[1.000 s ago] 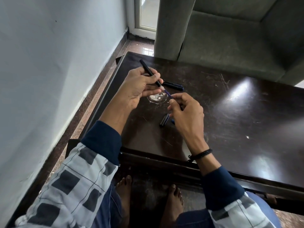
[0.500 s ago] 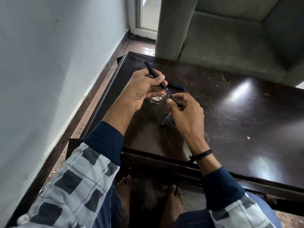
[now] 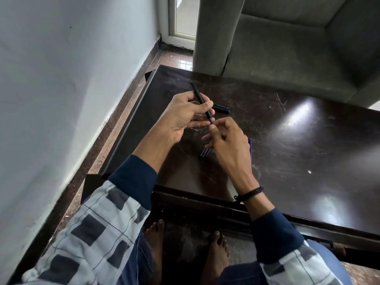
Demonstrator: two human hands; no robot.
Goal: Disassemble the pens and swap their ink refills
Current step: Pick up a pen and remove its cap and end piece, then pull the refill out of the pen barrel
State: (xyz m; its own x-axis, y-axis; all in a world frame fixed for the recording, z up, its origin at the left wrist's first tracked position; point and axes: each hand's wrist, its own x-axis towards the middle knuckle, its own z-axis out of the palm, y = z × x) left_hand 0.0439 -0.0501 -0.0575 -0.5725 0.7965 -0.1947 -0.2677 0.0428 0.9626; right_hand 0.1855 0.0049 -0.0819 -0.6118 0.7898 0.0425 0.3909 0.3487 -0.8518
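Plainly the weak spot is the near end of the black pen barrel (image 3: 197, 93), which the left hand (image 3: 183, 118) holds raised and slanting away from the person, with the dark worktop (image 3: 298, 140) beneath it. That hand's grip is closed, the thumb on top and the fingers curled under the barrel's middle. The right hand (image 3: 230, 140) meets the barrel's near end with a tight pinch of thumb and forefinger. Only a short pale-purple stub of ink refill (image 3: 211, 120) shows between the barrel's mouth and the fingertips, so most of the refill seems to sit inside the barrel, though how deep I cannot tell. If the pinch pushes off the barrel's line, the thin tube could bend or kink at the mouth. If the pinch slackens, the refill could slide out and drop to the worktop below the barrel. A second purple refill (image 3: 250, 149) lies on the worktop to the right of the barrel's near end, where a careless sweep of the right wrist could roll it away or get it confused with the one in hand, spoiling the swap. A short black pen piece (image 3: 204, 153) lies below the barrel's near end, and a dark capped piece (image 3: 221, 109) lies just right of the barrel's middle. Either could be knocked aside if the hands come down carelessly.
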